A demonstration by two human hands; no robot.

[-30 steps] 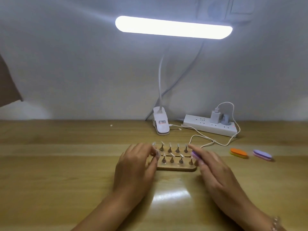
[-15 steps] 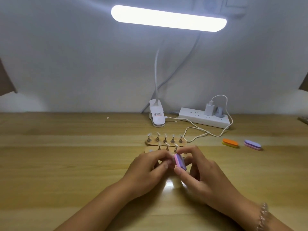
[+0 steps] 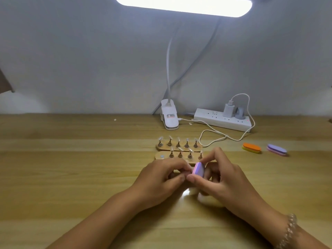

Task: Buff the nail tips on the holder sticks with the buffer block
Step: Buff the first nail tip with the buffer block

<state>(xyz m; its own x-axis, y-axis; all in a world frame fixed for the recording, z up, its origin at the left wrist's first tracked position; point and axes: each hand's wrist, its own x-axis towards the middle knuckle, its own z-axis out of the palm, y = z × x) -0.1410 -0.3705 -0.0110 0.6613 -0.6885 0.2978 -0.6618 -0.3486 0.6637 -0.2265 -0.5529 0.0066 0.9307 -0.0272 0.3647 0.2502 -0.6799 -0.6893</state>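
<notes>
Two hands meet low over the wooden table (image 3: 71, 168), just on the near side of a pair of stands. The right hand (image 3: 224, 180) pinches a pink-and-lilac buffer block (image 3: 198, 170) between the thumb below and the forefinger on top, with the block on edge and lifted off the table. The left hand (image 3: 159, 178) has its fingers curled, tips drawn together against the block's left face. Whatever they pinch is hidden, so I cannot tell if they hold anything.

Just beyond the hands lie two wooden bases, one behind the other. The far base (image 3: 182, 149) carries five holder sticks (image 3: 186, 145) topped with clear nail tips (image 3: 170, 137). The near base (image 3: 158, 157) shows four sticks and a small metal dot at its left end.

Farther back stands a white clip lamp (image 3: 169, 119), its lit bar (image 3: 183, 4) overhead. To its right is a power strip (image 3: 222, 121) with a charger (image 3: 228, 110) plugged in, and a white cable (image 3: 212, 133) loops toward the bases. Well to the right, an orange block (image 3: 251, 147) and a lilac block (image 3: 276, 150) lie side by side. A bead bracelet (image 3: 289, 230) circles the right wrist
</notes>
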